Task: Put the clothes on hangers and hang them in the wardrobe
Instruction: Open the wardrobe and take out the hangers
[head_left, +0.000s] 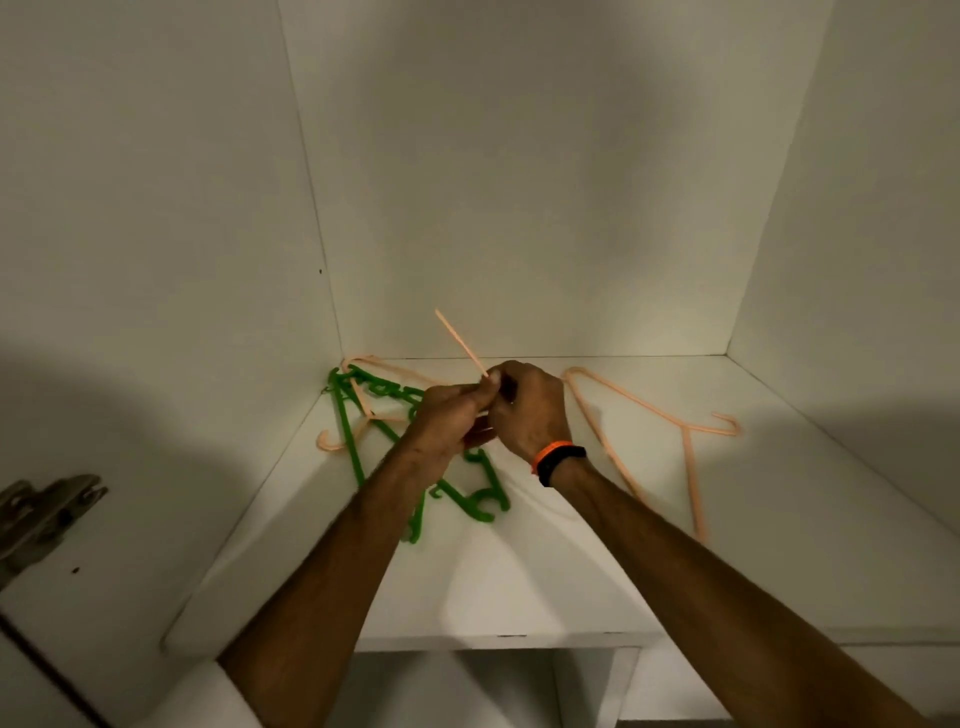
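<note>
Still at hanger-picking step, no clothes in sight. Left hand (451, 415) and right hand (524, 405) met mid-frame, both pinching thin peach plastic hanger piece (462, 344) poking up-left, maybe snapped off. Next move probably: grab whole hanger, go find garment. Count on white wardrobe shelf (779, 493): green plastic hangers (345, 421) tangled centre-left, roughly two, hard to tell; peach hanger under them (332, 441); peach hanger lying right (649, 410).
</note>
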